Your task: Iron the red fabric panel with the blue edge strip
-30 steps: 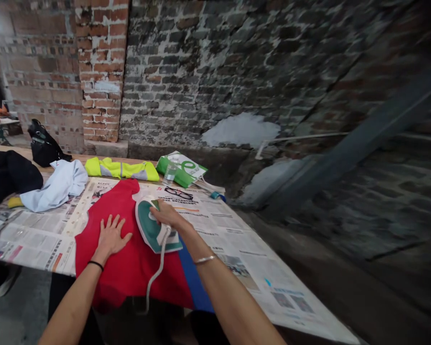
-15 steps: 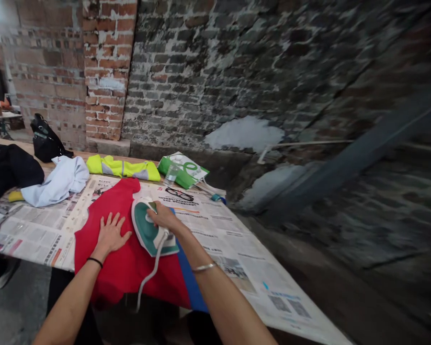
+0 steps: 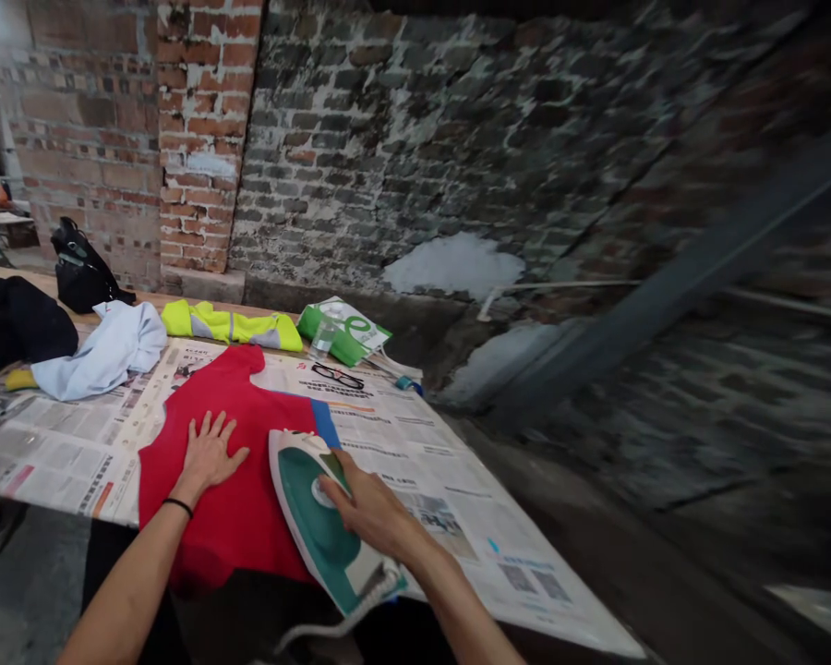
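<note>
A red garment piece (image 3: 249,416) with a blue strip (image 3: 325,423) along its right side lies on the newspaper-covered table. My left hand (image 3: 211,451) rests flat on the red cloth, fingers spread. In my right hand (image 3: 367,499) is the handle of a green and white clothes iron (image 3: 319,517), at the cloth's near right part; whether its soleplate touches the cloth I cannot tell. A white cord (image 3: 339,628) trails from the iron's rear toward the bottom of the view.
Newspaper (image 3: 450,480) covers the table. Beyond the red cloth are eyeglasses (image 3: 337,375), a clear cup (image 3: 322,339), a green and white bag (image 3: 346,331) and a yellow hi-vis garment (image 3: 232,325). White cloth (image 3: 107,351), dark cloth (image 3: 18,323) and a black bag (image 3: 83,268) are at left.
The iron in my right hand has moved toward me and a little right, baring more of the cloth and the blue strip's upper end. My left hand stays flat on the cloth.
</note>
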A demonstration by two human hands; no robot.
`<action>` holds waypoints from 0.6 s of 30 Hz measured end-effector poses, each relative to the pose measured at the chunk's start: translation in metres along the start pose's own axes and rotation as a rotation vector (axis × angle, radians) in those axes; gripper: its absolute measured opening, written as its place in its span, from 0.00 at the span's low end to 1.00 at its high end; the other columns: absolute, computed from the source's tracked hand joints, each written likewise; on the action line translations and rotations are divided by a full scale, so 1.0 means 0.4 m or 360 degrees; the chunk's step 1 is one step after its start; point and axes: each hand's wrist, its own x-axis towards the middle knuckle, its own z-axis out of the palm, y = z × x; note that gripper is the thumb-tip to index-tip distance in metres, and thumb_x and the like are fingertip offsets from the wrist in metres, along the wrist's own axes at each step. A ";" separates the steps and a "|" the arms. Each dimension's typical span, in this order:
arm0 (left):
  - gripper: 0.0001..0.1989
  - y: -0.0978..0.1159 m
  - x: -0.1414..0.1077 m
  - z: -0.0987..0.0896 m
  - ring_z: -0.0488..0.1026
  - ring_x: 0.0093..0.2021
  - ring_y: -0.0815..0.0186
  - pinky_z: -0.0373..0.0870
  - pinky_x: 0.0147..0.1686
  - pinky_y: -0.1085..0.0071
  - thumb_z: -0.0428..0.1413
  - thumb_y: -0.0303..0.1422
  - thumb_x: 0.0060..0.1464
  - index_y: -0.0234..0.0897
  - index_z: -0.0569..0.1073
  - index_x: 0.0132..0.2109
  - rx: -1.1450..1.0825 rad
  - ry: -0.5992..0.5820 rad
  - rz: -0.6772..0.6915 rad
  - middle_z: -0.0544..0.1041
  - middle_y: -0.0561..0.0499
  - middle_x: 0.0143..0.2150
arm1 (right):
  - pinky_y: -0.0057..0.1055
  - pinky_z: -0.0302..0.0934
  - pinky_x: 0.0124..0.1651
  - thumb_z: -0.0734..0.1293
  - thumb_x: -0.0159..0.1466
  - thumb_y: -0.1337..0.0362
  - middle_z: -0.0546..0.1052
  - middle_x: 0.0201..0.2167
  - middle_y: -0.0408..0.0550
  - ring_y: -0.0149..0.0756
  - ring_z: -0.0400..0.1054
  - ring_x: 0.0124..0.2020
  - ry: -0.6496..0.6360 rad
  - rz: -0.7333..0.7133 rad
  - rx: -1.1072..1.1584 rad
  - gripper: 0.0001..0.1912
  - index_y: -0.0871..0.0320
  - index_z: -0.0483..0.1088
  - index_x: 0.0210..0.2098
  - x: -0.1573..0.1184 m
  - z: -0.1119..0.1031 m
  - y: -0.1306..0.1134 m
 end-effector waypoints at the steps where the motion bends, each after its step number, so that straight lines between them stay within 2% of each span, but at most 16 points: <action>1: 0.34 0.000 0.000 -0.001 0.46 0.76 0.46 0.40 0.71 0.39 0.45 0.53 0.66 0.43 0.59 0.73 -0.0001 -0.0003 0.0000 0.55 0.46 0.76 | 0.30 0.62 0.37 0.58 0.72 0.60 0.76 0.22 0.43 0.41 0.75 0.28 0.0007 0.0042 -0.0021 0.24 0.63 0.59 0.65 0.004 -0.006 0.008; 3: 0.35 0.001 0.001 -0.003 0.46 0.76 0.46 0.40 0.71 0.39 0.45 0.53 0.66 0.43 0.59 0.73 0.0004 -0.0006 0.0001 0.55 0.45 0.76 | 0.29 0.61 0.37 0.58 0.73 0.61 0.77 0.22 0.44 0.40 0.76 0.29 0.0030 0.0125 -0.0056 0.22 0.63 0.61 0.63 0.045 -0.024 0.010; 9: 0.34 -0.001 0.001 -0.006 0.47 0.76 0.46 0.42 0.71 0.39 0.46 0.53 0.66 0.43 0.60 0.73 0.0041 -0.0007 -0.0001 0.56 0.45 0.76 | 0.28 0.61 0.38 0.58 0.72 0.64 0.80 0.27 0.49 0.41 0.77 0.38 0.0179 0.0263 -0.0081 0.19 0.67 0.65 0.58 0.264 -0.088 -0.044; 11: 0.34 -0.001 0.000 -0.005 0.47 0.76 0.47 0.42 0.71 0.39 0.45 0.53 0.66 0.43 0.60 0.72 0.0046 -0.0008 -0.0001 0.56 0.46 0.76 | 0.29 0.61 0.38 0.59 0.71 0.65 0.80 0.27 0.50 0.41 0.76 0.40 0.0206 0.0284 -0.0084 0.19 0.68 0.66 0.57 0.299 -0.096 -0.055; 14: 0.34 0.001 -0.002 -0.004 0.47 0.76 0.47 0.42 0.71 0.40 0.45 0.53 0.66 0.43 0.60 0.72 0.0039 -0.0011 -0.0001 0.56 0.47 0.76 | 0.28 0.60 0.36 0.59 0.71 0.64 0.79 0.25 0.49 0.41 0.76 0.37 0.0201 0.0270 -0.0074 0.18 0.68 0.66 0.57 0.278 -0.086 -0.046; 18: 0.35 0.006 -0.004 -0.004 0.46 0.76 0.47 0.41 0.71 0.40 0.45 0.53 0.66 0.42 0.59 0.73 0.0010 -0.0009 -0.0005 0.55 0.45 0.76 | 0.28 0.60 0.33 0.58 0.72 0.62 0.76 0.21 0.43 0.38 0.74 0.28 0.0142 0.0220 -0.0035 0.19 0.66 0.65 0.58 0.139 -0.047 -0.002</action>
